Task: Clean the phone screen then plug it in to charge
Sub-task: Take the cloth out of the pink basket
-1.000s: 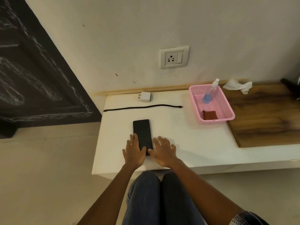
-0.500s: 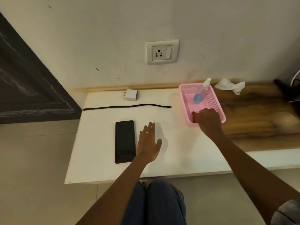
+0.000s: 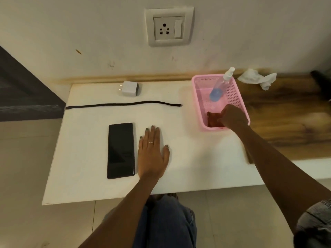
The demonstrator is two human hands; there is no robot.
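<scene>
A black phone (image 3: 120,150) lies screen up on the white table (image 3: 193,167). My left hand (image 3: 152,153) rests flat on the table just right of the phone, fingers straight. My right hand (image 3: 232,117) reaches into the near end of a pink basket (image 3: 196,97) and its curled fingers pinch a brown cloth (image 3: 212,120). A clear spray bottle (image 3: 221,86) with blue liquid leans in the basket's far end. A white charger plug (image 3: 129,88) and a black cable (image 3: 123,105) lie behind the phone. A wall socket (image 3: 169,26) sits above.
A wooden board (image 3: 286,119) lies right of the basket, with a crumpled white tissue (image 3: 258,78) at its far edge. A dark object (image 3: 320,81) pokes in at the far right. My knees in jeans (image 3: 166,222) are below the table's front edge.
My right hand left the phone and reached right into the pink basket, onto the brown cloth. My left hand slid off the phone to rest beside it. The view came closer.
</scene>
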